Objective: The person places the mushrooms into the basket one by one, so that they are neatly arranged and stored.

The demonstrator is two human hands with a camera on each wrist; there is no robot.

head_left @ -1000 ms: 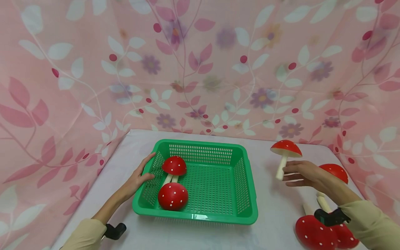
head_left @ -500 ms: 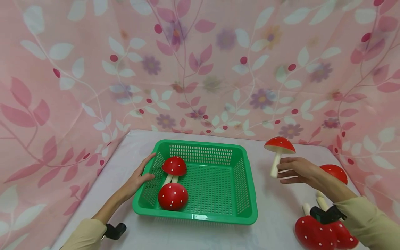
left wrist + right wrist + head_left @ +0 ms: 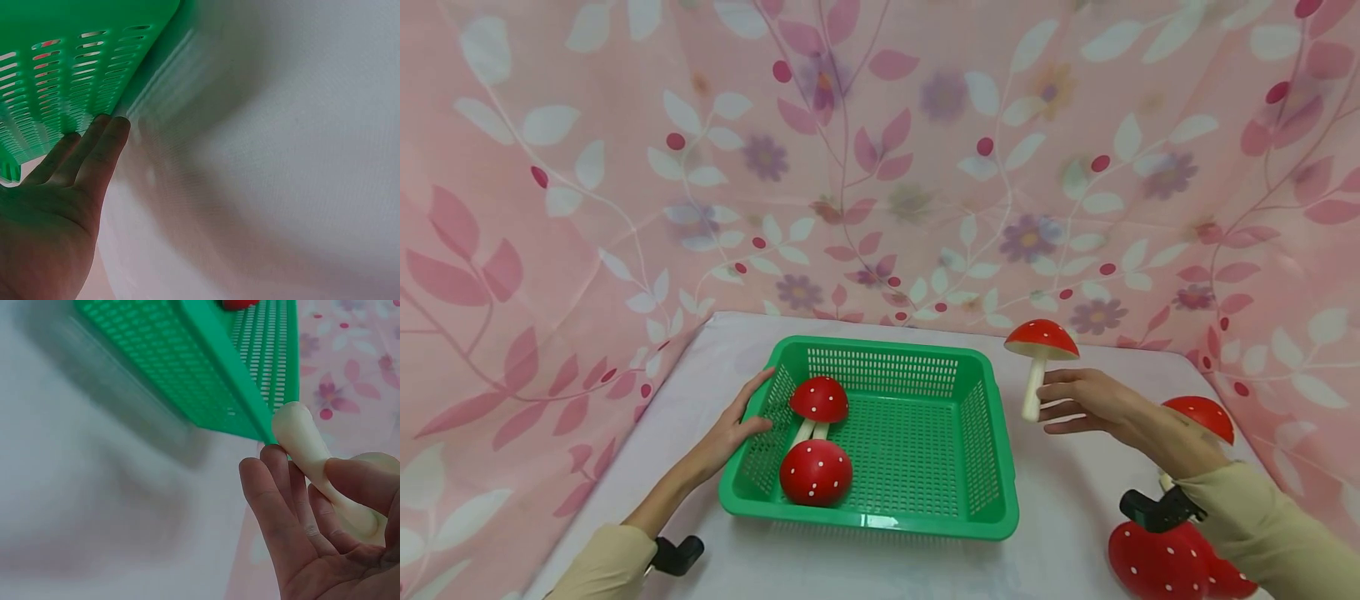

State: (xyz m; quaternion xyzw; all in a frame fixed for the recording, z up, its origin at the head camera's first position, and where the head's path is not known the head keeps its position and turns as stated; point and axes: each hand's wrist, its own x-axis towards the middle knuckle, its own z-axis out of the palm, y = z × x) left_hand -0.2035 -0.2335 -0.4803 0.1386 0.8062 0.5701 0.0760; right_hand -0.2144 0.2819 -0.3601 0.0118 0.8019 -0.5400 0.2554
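My right hand (image 3: 1086, 402) pinches the pale stem of a red toy mushroom (image 3: 1042, 338) with white dots. It hangs cap up above the table, just right of the green plastic basket (image 3: 868, 523). In the right wrist view, thumb and fingers hold the mushroom stem (image 3: 302, 434), its lower end near the basket corner. At the basket's left side lies my left hand (image 3: 722, 442); the left wrist view has its straight fingers (image 3: 103, 156) against the slotted outer wall. Inside the basket, at its left, a red mushroom (image 3: 818, 399) lies behind another red mushroom (image 3: 816, 472).
More red mushrooms lie on the white table at right: one mushroom (image 3: 1201, 415) behind my right forearm, and a near mushroom (image 3: 1153, 560) beside another, partly hidden by the sleeve. A pink floral curtain (image 3: 880, 208) encloses the back and sides.
My right hand has moved left and slightly up with the mushroom, closer to the basket's right rim. The left hand and the basket have stayed in place.
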